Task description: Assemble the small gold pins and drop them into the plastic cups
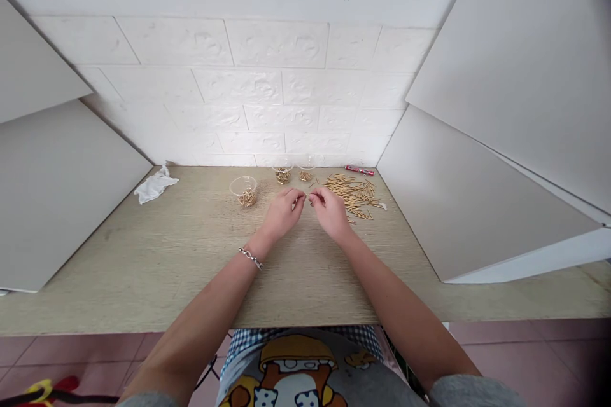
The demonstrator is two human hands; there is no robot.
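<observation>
My left hand (282, 211) and my right hand (331, 211) meet over the middle of the table, fingertips pinched and nearly touching. Whatever tiny gold-coloured piece each one pinches is too small to make out. Just right of my right hand spreads a loose pile of thin gold-coloured pins (352, 194). To the left of my left hand stands a clear plastic cup (243, 186) with small gold-coloured pieces in its bottom. Behind my hands are a second clear cup (282, 173) and a third clear cup (306, 172), both holding small gold-coloured parts.
A red tube-shaped packet (359, 170) lies behind the pile, near the white brick-patterned wall (267, 86). At the far left is a crumpled white cloth or tissue (156, 184). Grey-white panels (62, 197) flank the wooden table (191, 254) on both sides.
</observation>
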